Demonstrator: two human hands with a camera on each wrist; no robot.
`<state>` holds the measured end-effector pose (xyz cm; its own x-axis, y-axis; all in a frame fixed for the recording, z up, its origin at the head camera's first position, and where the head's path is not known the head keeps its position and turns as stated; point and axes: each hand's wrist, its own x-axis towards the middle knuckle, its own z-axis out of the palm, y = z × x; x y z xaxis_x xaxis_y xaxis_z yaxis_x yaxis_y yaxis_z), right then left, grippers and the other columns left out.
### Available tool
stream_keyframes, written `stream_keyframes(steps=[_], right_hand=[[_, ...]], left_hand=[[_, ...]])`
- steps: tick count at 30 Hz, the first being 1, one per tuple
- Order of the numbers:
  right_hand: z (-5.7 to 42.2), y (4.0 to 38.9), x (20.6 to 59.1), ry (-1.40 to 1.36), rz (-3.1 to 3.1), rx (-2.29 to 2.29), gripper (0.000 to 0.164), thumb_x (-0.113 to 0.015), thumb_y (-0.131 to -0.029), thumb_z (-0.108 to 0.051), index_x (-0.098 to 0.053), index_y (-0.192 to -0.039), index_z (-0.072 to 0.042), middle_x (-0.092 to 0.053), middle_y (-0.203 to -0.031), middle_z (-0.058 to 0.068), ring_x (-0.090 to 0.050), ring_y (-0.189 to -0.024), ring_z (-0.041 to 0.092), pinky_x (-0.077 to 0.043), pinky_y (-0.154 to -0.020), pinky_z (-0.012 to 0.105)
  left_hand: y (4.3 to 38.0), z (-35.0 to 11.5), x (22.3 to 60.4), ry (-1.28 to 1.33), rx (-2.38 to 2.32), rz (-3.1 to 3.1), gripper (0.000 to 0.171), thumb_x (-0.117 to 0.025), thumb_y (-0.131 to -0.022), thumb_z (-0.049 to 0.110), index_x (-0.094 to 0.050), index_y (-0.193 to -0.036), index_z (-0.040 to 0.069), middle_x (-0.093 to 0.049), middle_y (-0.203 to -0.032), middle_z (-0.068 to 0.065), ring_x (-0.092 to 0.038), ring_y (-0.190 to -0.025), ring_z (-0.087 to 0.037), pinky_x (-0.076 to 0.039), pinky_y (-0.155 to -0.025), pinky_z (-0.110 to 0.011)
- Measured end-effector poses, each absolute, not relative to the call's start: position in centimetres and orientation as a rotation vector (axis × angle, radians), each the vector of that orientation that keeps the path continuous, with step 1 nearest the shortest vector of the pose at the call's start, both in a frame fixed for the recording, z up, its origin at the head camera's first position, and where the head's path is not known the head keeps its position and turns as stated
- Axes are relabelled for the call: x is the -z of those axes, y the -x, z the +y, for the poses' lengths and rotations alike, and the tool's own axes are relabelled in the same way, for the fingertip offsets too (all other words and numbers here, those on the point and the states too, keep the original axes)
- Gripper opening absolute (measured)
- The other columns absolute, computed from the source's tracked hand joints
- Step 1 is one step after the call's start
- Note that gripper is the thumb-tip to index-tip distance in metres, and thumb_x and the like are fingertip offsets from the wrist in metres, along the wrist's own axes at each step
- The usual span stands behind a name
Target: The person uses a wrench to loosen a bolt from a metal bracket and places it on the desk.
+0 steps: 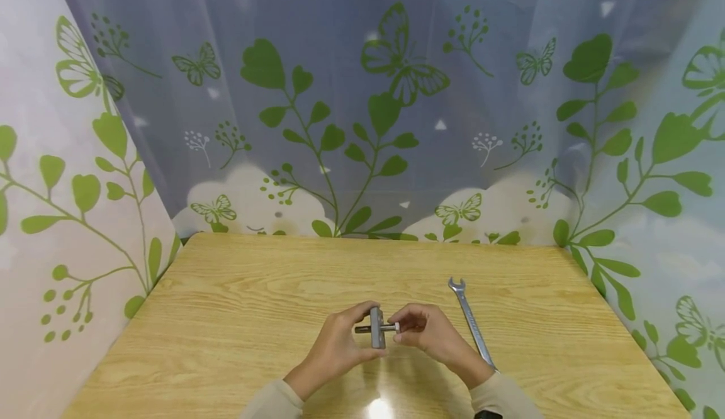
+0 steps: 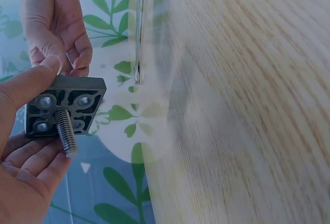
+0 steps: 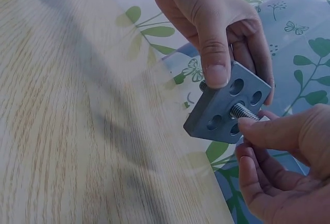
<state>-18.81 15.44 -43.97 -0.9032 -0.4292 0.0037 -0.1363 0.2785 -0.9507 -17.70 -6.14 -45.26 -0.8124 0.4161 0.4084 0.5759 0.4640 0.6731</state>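
Observation:
My left hand [image 1: 335,346] grips a square grey metal plate [image 1: 375,337] by its edges, thumb on one side and fingers on the opposite one. Through the plate's middle runs a threaded bolt [image 2: 66,131], its bare end sticking out on the left side. Around the bolt, several round holes show in the plate face [image 3: 203,113] in the right wrist view. My right hand [image 1: 433,338] pinches the bolt's other end between thumb and fingers, and the fingertips cover much of that end. Both hands hold these parts up above the wooden table [image 1: 255,306].
An open-ended wrench [image 1: 471,318] lies slantwise on the table, right beside my right hand and wrist. A patterned curtain [image 1: 340,173] with leaves and butterflies hangs along the table's back edge and both sides. A dark band [image 1: 488,414] sits at my right sleeve.

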Motion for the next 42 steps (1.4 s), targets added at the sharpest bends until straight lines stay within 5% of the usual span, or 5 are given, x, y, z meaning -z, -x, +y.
stream_keyframes(steps=[9, 17, 22, 30, 42], right_hand=[[15.84, 19.05, 44.25, 0.461, 2.187, 1.587, 0.048, -0.062, -0.094, -0.025, -0.052, -0.129, 0.006, -0.063, -0.106, 0.014, -0.062, -0.094, 0.022, -0.057, -0.084, 0.04], [15.47, 19.02, 44.15, 0.321, 2.105, 1.606, 0.062, -0.038, -0.102, -0.047, -0.063, -0.094, 0.009, -0.063, -0.075, 0.004, -0.06, -0.067, 0.012, -0.057, -0.066, 0.03], [15.48, 18.94, 44.17, 0.309, 2.107, 1.617, 0.052, -0.047, -0.1, -0.041, -0.064, -0.09, 0.007, -0.062, -0.071, 0.002, -0.058, -0.064, 0.012, -0.055, -0.064, 0.029], [15.78, 18.93, 44.03, 0.443, 2.201, 1.705, 0.033, -0.071, -0.087, -0.011, -0.061, -0.112, 0.008, -0.065, -0.099, 0.011, -0.061, -0.088, 0.018, -0.057, -0.078, 0.028], [15.64, 18.89, 44.06, 0.467, 2.203, 1.729, 0.033, -0.071, -0.084, -0.003, -0.06, -0.112, 0.01, -0.064, -0.102, 0.015, -0.061, -0.089, 0.02, -0.057, -0.076, 0.025]], left_hand=[[17.72, -6.37, 45.11, 0.859, 1.287, -2.56, 0.071, -0.088, -0.068, 0.017, -0.055, -0.129, 0.001, -0.065, -0.121, -0.012, -0.063, -0.111, -0.027, -0.053, -0.095, -0.036], [17.72, -6.28, 45.24, 0.861, 1.271, -2.55, 0.071, -0.088, -0.068, 0.018, -0.056, -0.128, 0.001, -0.065, -0.121, -0.012, -0.063, -0.111, -0.026, -0.054, -0.095, -0.033], [17.75, -6.19, 45.33, 0.868, 1.271, -2.553, 0.069, -0.088, -0.068, 0.019, -0.056, -0.128, 0.002, -0.066, -0.12, -0.012, -0.063, -0.11, -0.027, -0.054, -0.094, -0.033], [17.76, -6.32, 45.22, 0.853, 1.263, -2.573, 0.07, -0.088, -0.068, 0.019, -0.056, -0.129, 0.003, -0.065, -0.122, -0.012, -0.063, -0.111, -0.026, -0.054, -0.094, -0.035], [17.72, -6.42, 45.18, 0.856, 1.277, -2.561, 0.069, -0.087, -0.069, 0.018, -0.056, -0.128, 0.003, -0.065, -0.121, -0.012, -0.063, -0.111, -0.027, -0.054, -0.094, -0.035]])
